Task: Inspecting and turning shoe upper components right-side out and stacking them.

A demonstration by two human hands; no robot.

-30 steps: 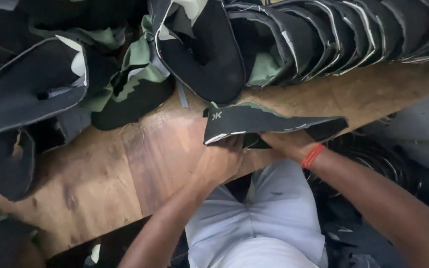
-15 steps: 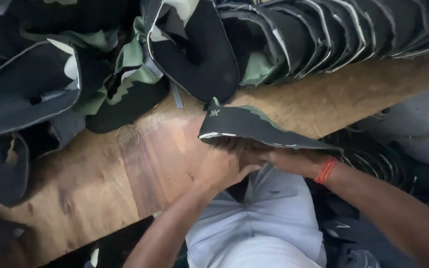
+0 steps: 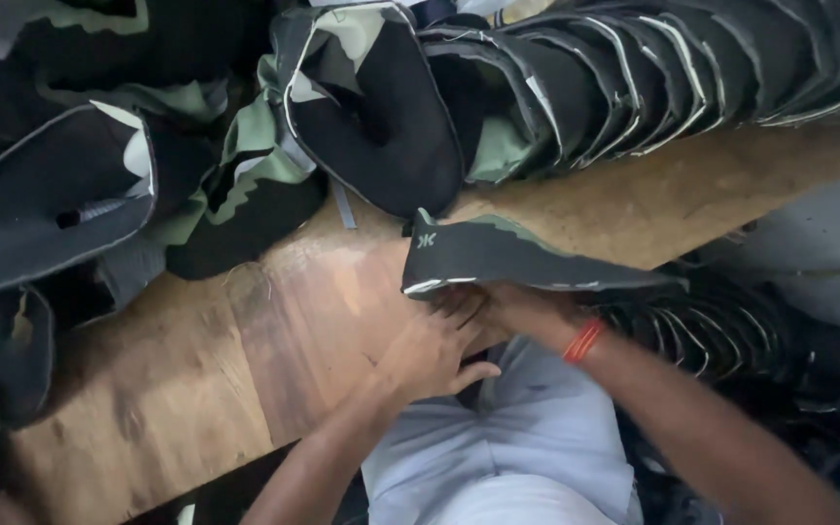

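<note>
Flat, dark shoe-upper piece of black fabric with a green camouflage edge and pale trim [image 3: 507,261]: held out level over the near edge of the worn wooden table [image 3: 196,369], long side toward the person, small pale mark at its left end. It is held from below, so its top face stays open to view.

Left hand [image 3: 430,350]: under the piece's left end, palm down near the table edge, fingers [image 3: 459,309] curled up against the underside, thumb out to the side. Seems to steady that end.

Right hand [image 3: 522,309]: just right of the left one, also beneath the piece, orange band [image 3: 583,340] at the wrist. Its fingers are hidden by the piece and the other hand; cannot tell how they lie.

Beyond: a row of like black-and-camouflage uppers [image 3: 653,87] stands on edge, overlapped along the table's far side, likely stacked so to save room. More loose dark uppers [image 3: 51,214] lie heaped at left. Another dark pile [image 3: 721,331] sits below the table at right.
</note>
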